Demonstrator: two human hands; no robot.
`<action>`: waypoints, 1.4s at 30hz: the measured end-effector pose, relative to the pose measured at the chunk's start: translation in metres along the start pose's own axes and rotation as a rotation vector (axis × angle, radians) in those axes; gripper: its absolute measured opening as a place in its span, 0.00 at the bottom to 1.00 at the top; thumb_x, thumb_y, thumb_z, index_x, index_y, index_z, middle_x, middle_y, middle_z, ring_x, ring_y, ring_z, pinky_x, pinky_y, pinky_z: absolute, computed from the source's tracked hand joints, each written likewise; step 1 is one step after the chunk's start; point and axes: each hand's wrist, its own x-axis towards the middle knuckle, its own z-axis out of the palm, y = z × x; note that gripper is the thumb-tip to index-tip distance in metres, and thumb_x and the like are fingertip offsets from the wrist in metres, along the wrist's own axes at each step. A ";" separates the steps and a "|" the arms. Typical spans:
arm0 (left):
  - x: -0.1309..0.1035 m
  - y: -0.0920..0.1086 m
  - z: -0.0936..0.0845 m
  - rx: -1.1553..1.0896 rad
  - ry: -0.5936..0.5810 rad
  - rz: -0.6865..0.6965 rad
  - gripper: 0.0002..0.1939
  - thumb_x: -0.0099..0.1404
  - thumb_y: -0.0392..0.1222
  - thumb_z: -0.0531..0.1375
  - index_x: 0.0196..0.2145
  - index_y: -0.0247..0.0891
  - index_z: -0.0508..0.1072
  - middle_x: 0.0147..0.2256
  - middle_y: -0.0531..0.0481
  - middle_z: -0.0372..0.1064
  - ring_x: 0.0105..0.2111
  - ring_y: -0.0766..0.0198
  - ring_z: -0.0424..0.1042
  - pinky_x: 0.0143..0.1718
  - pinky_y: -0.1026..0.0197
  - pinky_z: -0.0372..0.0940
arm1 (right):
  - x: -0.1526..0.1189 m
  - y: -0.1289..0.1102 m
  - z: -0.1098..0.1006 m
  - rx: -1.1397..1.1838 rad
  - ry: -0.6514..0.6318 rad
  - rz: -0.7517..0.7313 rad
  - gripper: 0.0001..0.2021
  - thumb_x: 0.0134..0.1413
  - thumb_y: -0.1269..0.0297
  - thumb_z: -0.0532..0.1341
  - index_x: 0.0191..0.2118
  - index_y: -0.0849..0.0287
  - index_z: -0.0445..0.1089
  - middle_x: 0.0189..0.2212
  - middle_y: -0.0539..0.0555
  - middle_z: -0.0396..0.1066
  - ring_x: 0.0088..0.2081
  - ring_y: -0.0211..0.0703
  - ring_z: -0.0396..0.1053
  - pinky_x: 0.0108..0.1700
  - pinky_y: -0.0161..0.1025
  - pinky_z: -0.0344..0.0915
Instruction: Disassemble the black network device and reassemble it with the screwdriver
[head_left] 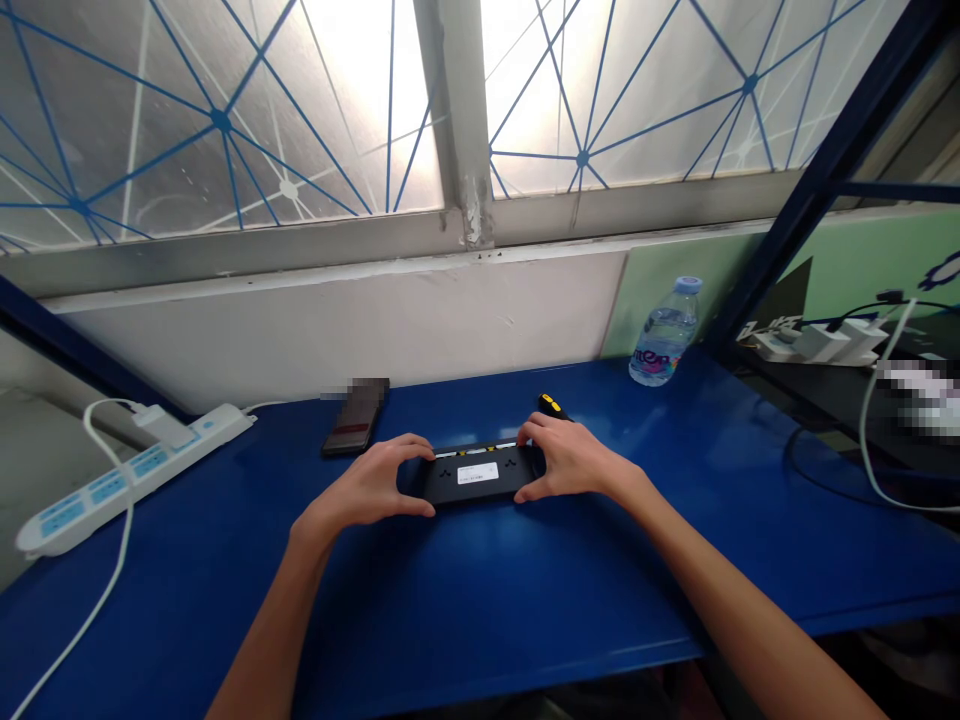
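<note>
At your far left, a white power strip (210, 428) lies slantwise on the blue worktop (465, 600), with a plug and a white cable (120, 550) at it. Next, near the wall, lies a dark phone (356, 422). Then comes your left hand (375, 482), thumb and fingers clamped on the left end of a flat black case (450, 490) in front of you, a white label (478, 473) facing up; whether the case rests on the worktop or sits just above it is hard to tell. Your right hand (568, 455) grips the right end with its fingers likewise. Just behind that hand, partly hidden, is a black-and-yellow handle (553, 405). Farther right, a clear water bottle (666, 335) stands upright near the wall.
</note>
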 end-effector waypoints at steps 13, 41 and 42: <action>0.001 -0.002 0.000 -0.006 0.014 0.013 0.34 0.51 0.67 0.68 0.49 0.44 0.75 0.57 0.41 0.69 0.56 0.42 0.69 0.53 0.47 0.67 | 0.000 0.001 0.000 0.022 -0.005 0.008 0.33 0.39 0.41 0.72 0.46 0.58 0.69 0.45 0.57 0.70 0.40 0.50 0.71 0.37 0.41 0.63; 0.003 -0.004 0.002 -0.092 -0.023 -0.026 0.32 0.54 0.64 0.67 0.51 0.44 0.71 0.59 0.44 0.66 0.58 0.43 0.66 0.53 0.51 0.66 | 0.001 0.003 0.000 0.014 0.019 -0.011 0.32 0.39 0.42 0.72 0.44 0.60 0.69 0.44 0.57 0.70 0.39 0.49 0.70 0.35 0.40 0.60; 0.003 -0.004 0.002 -0.094 -0.023 -0.025 0.32 0.54 0.64 0.68 0.50 0.44 0.71 0.59 0.44 0.66 0.58 0.43 0.66 0.54 0.51 0.66 | 0.001 0.003 0.000 0.014 0.020 -0.012 0.32 0.39 0.42 0.72 0.44 0.60 0.69 0.44 0.57 0.70 0.38 0.49 0.70 0.35 0.40 0.60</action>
